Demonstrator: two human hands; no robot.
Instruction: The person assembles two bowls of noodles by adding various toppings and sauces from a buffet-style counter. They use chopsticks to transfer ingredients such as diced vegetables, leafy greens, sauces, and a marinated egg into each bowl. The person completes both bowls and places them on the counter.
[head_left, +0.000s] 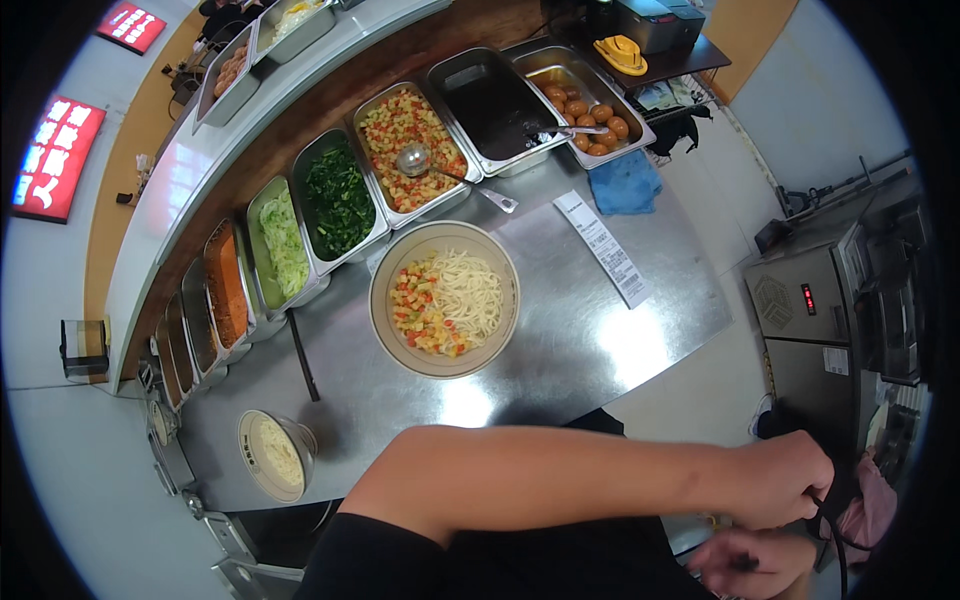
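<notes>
My left arm reaches across my body to the right, and my left hand (790, 480) is closed around a thin black cord-like strap (830, 525). Just below it my right hand (748, 565) is bent and somewhat blurred, with a small dark thing at its fingers that I cannot make out. Both hands are off the counter's right side. A large bowl (382, 335) stands on the counter with noodles (470, 295) on its right side and diced vegetables (415, 312) on its left.
A smaller bowl (250, 468) with pale food stands lower left, near a dark stick (303, 355). Metal pans line the back, with greens (340, 195), diced vegetables under a ladle (413, 160), dark liquid (490, 105) and brown eggs (610, 125). A receipt (603, 250) and blue cloth (625, 185) lie right.
</notes>
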